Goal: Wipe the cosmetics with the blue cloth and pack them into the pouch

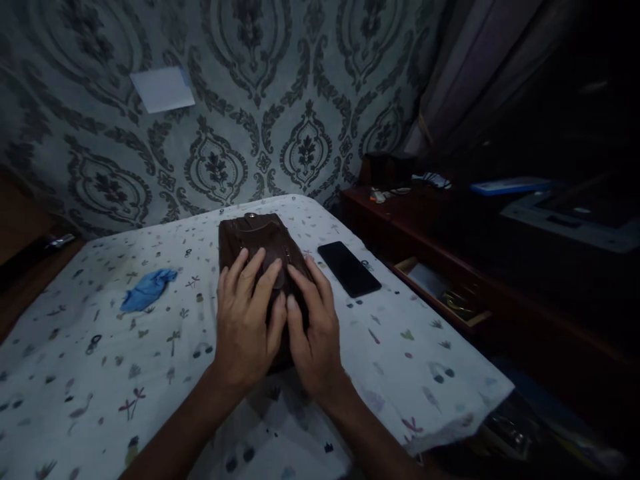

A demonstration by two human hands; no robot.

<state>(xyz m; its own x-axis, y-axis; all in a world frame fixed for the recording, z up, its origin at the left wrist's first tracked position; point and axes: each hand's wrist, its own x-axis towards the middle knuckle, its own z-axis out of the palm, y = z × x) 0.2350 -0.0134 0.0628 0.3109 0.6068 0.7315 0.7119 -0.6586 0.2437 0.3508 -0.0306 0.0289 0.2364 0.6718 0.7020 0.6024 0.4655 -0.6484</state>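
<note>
A dark brown leather bag (260, 230) with a metal snap at its far end lies flat on the cloth-covered table (165, 360). My left hand (245, 320) rests on the bag's left part, palm down with its fingers spread. Beside it, my right hand (317, 327) lies over the bag's right side, fingers stretched out. The two thumbs almost meet in the middle. Both hands cover the near half of the bag. A black smartphone (349, 269) lies to the right of the bag, apart from my right hand.
A crumpled blue cloth (149, 290) lies on the left of the table. To the right stands a dark red wooden desk (370, 207) with a partly open drawer (445, 297). Patterned wallpaper with a white paper (163, 90) is behind the table.
</note>
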